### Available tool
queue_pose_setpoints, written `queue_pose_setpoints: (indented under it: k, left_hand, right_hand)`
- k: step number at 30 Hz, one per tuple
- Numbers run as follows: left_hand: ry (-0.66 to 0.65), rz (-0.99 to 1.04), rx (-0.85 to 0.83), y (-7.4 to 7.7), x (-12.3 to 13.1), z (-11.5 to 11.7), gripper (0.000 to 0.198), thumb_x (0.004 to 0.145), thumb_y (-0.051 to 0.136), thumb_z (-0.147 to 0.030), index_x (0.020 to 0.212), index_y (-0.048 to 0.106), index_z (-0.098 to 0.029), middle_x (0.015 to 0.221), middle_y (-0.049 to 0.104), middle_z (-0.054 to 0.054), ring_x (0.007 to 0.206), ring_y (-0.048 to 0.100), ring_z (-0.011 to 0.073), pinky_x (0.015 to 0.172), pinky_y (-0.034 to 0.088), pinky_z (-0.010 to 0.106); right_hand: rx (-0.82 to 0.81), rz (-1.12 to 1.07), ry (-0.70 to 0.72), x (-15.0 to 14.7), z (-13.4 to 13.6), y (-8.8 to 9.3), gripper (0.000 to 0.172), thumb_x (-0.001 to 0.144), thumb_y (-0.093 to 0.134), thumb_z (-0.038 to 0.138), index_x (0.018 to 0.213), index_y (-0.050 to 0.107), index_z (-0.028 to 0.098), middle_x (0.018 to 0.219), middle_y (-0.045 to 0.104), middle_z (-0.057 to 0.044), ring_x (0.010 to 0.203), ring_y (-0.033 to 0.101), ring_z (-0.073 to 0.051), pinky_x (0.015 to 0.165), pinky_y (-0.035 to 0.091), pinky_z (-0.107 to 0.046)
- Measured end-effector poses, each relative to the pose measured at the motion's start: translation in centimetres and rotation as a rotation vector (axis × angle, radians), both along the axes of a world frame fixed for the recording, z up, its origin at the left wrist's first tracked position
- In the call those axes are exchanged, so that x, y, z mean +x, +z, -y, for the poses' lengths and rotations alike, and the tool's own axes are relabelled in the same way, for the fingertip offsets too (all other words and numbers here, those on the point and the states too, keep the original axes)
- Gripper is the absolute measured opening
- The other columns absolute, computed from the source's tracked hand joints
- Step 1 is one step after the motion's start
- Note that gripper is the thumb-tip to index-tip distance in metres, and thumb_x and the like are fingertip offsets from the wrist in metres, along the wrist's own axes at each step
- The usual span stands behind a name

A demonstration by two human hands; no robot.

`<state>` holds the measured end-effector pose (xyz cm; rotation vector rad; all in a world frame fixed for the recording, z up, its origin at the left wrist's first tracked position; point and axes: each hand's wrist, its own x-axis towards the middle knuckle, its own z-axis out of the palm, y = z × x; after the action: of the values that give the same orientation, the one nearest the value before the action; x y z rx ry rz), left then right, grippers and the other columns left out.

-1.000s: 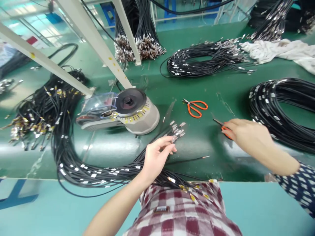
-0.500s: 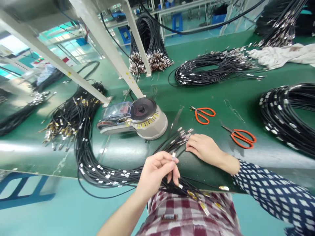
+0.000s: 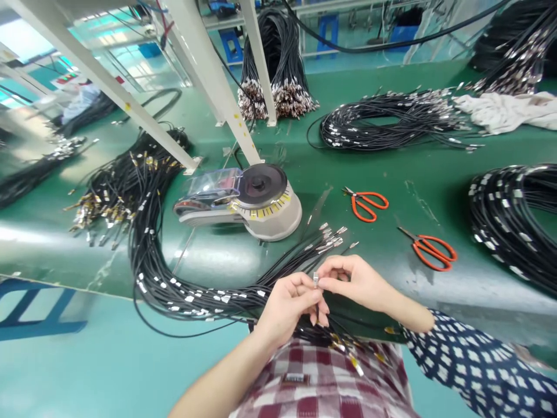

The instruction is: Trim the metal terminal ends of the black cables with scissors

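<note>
My left hand (image 3: pixel 289 302) and my right hand (image 3: pixel 354 281) meet just above the near edge of the green table (image 3: pixel 383 174). Both pinch the small metal connector (image 3: pixel 315 280) at the end of a black cable. That cable belongs to a bundle of black cables (image 3: pixel 209 290) that curves along the table's front edge, its metal-tipped ends (image 3: pixel 328 239) fanned out just beyond my hands. More gold-tipped ends (image 3: pixel 348 348) lie across my plaid lap.
A round tape dispenser (image 3: pixel 255 200) sits behind the bundle. Two orange scissors (image 3: pixel 368 203) (image 3: pixel 430 248) lie to the right of my hands. Cable coils rest at far right (image 3: pixel 513 215), at the back (image 3: pixel 391 122) and at left (image 3: pixel 117 186). A white cloth (image 3: pixel 505 110) lies back right.
My right hand left the orange scissors on the table and came left to join my left hand on the connector. My left hand lifted one cable end from the bundle.
</note>
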<state>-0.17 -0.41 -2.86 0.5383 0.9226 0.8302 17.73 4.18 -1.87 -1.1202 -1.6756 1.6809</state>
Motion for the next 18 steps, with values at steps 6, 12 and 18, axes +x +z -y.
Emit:
queue_pose_setpoints:
  k: [6, 12, 18]
  left_hand:
    - [0.031, 0.03, 0.009, -0.3, -0.2, 0.0, 0.038, 0.071, 0.083, -0.038, 0.072, 0.053, -0.015, 0.058, 0.071, 0.006, 0.042, 0.063, 0.0138, 0.04, 0.037, 0.018]
    - [0.098, 0.033, 0.017, -0.4, 0.2, 0.2, 0.039, 0.071, 0.083, -0.04, 0.071, 0.053, -0.014, 0.056, 0.07, 0.005, 0.041, 0.062, 0.013, 0.04, 0.037, 0.018]
    - [0.126, 0.02, 0.021, -0.7, 0.3, 0.5, 0.038, 0.072, 0.083, -0.038, 0.071, 0.053, -0.014, 0.058, 0.07, 0.005, 0.041, 0.062, 0.0126, 0.041, 0.037, 0.018]
  right_hand:
    - [0.072, 0.02, 0.017, -0.8, -0.6, 0.3, 0.021, 0.084, 0.065, 0.037, 0.077, 0.066, 0.017, 0.074, 0.065, -0.002, 0.064, 0.055, -0.013, 0.061, 0.046, -0.025]
    - [0.157, 0.121, -0.021, -1.4, 0.1, 0.2, 0.019, 0.085, 0.062, 0.033, 0.075, 0.062, 0.017, 0.067, 0.058, 0.001, 0.059, 0.051, -0.011, 0.056, 0.041, -0.024]
    - [-0.009, -0.007, -0.026, -1.9, 0.4, -0.4, 0.024, 0.086, 0.062, 0.04, 0.078, 0.058, 0.017, 0.061, 0.053, 0.003, 0.054, 0.046, -0.009, 0.051, 0.038, -0.022]
